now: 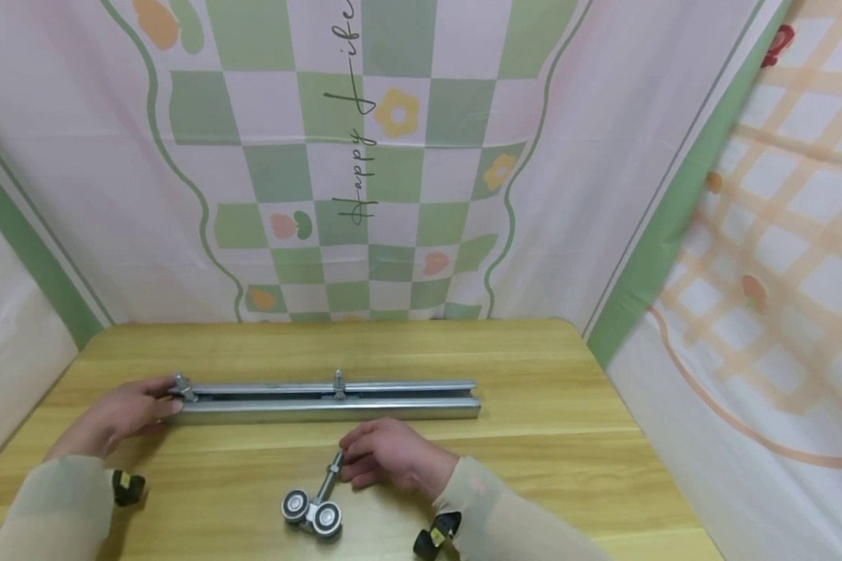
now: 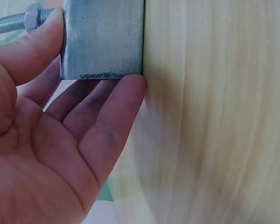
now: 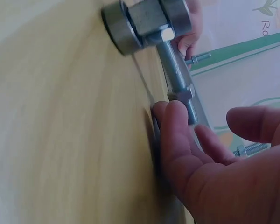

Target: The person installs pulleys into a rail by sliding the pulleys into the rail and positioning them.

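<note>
A slotted metal rail (image 1: 323, 413) lies across the wooden table, its slot facing up. Two threaded bolts with nuts rise from the slot, one bolt (image 1: 184, 387) at the left end and another bolt (image 1: 339, 384) near the middle. My left hand (image 1: 129, 411) grips the rail's left end; in the left wrist view the thumb presses beside the bolt while the other fingers lie against the end. Nearer me stands a roller trolley (image 1: 313, 514) with small wheels and a tilted threaded stem. Beside the stem's tip is my right hand (image 1: 396, 458), fingers loosely bent, thumb apart; contact is unclear.
Behind the wooden table (image 1: 533, 358) hangs a green-and-white checked cloth (image 1: 330, 171). More patterned cloth (image 1: 765, 312) hangs at the right. Black wrist straps with small cameras sit on both sleeves.
</note>
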A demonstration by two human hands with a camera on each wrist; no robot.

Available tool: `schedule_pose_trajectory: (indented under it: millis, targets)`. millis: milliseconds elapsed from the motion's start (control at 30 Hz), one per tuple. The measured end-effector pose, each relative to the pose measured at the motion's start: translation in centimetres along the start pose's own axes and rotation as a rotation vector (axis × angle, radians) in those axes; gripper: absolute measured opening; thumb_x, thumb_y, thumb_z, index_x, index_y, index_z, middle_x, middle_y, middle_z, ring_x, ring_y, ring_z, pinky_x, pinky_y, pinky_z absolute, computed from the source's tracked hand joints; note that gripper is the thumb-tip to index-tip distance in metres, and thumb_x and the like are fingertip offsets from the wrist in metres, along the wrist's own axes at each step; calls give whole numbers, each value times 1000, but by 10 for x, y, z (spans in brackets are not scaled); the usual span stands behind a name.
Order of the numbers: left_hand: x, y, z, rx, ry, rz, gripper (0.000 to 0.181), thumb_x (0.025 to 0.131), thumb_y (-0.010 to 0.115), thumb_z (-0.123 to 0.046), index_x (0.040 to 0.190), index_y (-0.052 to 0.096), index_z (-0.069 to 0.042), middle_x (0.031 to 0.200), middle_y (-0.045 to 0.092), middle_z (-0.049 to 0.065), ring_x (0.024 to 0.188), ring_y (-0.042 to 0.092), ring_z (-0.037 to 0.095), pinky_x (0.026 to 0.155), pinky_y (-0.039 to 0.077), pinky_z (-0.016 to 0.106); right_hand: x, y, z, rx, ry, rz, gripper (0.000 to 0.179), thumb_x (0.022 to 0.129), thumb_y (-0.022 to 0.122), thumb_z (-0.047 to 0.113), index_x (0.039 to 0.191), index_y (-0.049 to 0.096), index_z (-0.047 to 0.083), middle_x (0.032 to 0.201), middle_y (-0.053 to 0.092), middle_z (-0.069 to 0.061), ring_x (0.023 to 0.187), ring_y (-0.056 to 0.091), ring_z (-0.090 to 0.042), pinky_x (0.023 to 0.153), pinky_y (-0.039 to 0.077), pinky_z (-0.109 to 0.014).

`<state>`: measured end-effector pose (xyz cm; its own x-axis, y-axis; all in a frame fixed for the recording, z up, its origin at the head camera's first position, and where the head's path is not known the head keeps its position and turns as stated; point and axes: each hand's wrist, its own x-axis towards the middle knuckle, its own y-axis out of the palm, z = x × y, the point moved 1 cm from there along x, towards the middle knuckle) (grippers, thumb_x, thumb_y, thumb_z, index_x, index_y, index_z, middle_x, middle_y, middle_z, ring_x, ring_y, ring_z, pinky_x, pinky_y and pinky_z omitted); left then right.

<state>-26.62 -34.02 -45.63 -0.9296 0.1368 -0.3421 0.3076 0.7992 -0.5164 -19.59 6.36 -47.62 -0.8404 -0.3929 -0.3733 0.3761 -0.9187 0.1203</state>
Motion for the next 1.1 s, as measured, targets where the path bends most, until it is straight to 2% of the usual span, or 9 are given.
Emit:
schedule_pose_trajectory:
  millis: [200,467,800,1100]
  targets:
    - [0,-1,0,2,-1,-2,75,95,67,-20,150,25,10,150,21,40,123,48,48,91,54,47,-1,6,1,95,41,5,29,92,59,-1,120,57,-8,97,68,-24,81,71,-34,74,61,-47]
    - [-1,-1,-1,2,3,2,74,96,66,-19,150,24,10,150,20,40,123,47,48,92,54,48,-4,16,1,132,50,-41,34,91,58,-2,125,52,-8,97,65,-26,79,70,-36,73,61,-48]
    - [0,-1,-3,-16,-4,14,72,98,63,-15,150,22,12,152,16,40,129,39,53,95,51,53,-6,21,1,137,45,-48,33,92,57,-1,124,51,-7,97,65,-25,72,70,-32,70,62,-45]
    - [0,0,-1,-26,7,14,72,98,64,-15,150,23,12,151,18,40,127,41,52,95,51,53,-9,24,-1,86,45,-66,35,89,63,1,122,54,-7,96,67,-21,71,68,-25,64,61,-32]
